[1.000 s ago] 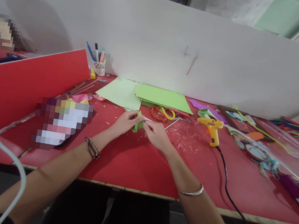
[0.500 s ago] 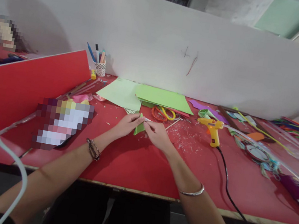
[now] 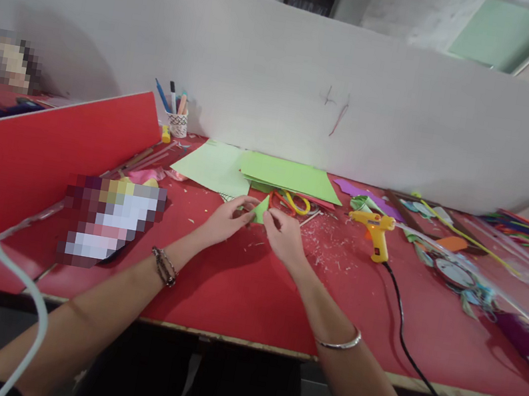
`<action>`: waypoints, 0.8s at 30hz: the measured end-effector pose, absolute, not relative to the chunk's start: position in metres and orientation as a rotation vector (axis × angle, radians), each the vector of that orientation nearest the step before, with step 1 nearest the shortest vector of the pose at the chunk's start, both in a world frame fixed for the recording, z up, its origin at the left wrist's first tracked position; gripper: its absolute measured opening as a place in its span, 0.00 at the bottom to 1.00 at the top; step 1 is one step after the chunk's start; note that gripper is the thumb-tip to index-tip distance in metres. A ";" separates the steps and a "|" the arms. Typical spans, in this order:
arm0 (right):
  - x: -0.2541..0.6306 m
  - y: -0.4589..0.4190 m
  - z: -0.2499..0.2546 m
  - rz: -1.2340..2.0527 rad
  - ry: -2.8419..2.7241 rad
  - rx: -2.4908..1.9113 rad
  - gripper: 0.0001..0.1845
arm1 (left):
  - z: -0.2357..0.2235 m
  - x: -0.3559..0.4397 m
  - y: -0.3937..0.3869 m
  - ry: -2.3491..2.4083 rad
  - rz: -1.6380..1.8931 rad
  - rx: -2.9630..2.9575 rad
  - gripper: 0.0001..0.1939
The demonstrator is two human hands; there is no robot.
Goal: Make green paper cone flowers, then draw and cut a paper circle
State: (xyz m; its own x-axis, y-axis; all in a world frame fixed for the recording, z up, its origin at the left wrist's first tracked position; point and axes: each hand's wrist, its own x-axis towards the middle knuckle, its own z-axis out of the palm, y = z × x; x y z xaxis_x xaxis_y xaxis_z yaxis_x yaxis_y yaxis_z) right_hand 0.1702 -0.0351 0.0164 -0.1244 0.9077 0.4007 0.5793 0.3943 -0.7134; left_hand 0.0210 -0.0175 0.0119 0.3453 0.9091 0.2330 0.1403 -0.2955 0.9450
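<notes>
Both of my hands meet over the middle of the red table [image 3: 239, 288]. My left hand [image 3: 225, 218] and my right hand [image 3: 283, 235] pinch a small folded green paper piece [image 3: 260, 211] between their fingertips, just above the tabletop. The piece shows as a small pointed triangle. Just beyond it lie green paper sheets [image 3: 288, 175] and orange and yellow scissors [image 3: 289, 201]. White paper scraps [image 3: 323, 241] are scattered right of my right hand.
A yellow glue gun [image 3: 375, 230] with a black cord [image 3: 402, 315] stands to the right. A pen cup [image 3: 177, 119] sits at the back left beside a red board [image 3: 50, 142]. Coloured paper bits and sticks [image 3: 528, 228] crowd the far right. A white partition [image 3: 284, 80] backs the table.
My hands moved slightly away from me, toward the scissors. The green piece turned in my fingers and now shows as an upright triangle.
</notes>
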 end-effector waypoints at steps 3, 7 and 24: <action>0.170 -0.032 0.014 0.598 -1.763 -1.251 0.17 | 0.014 0.018 -0.017 0.962 1.097 1.702 0.14; 0.172 -0.027 0.011 0.707 -1.704 -1.175 0.16 | 0.010 0.016 -0.015 0.961 1.130 1.737 0.15; 0.171 -0.026 0.010 1.031 -1.424 -1.117 0.15 | 0.010 0.014 -0.015 0.947 1.078 1.956 0.18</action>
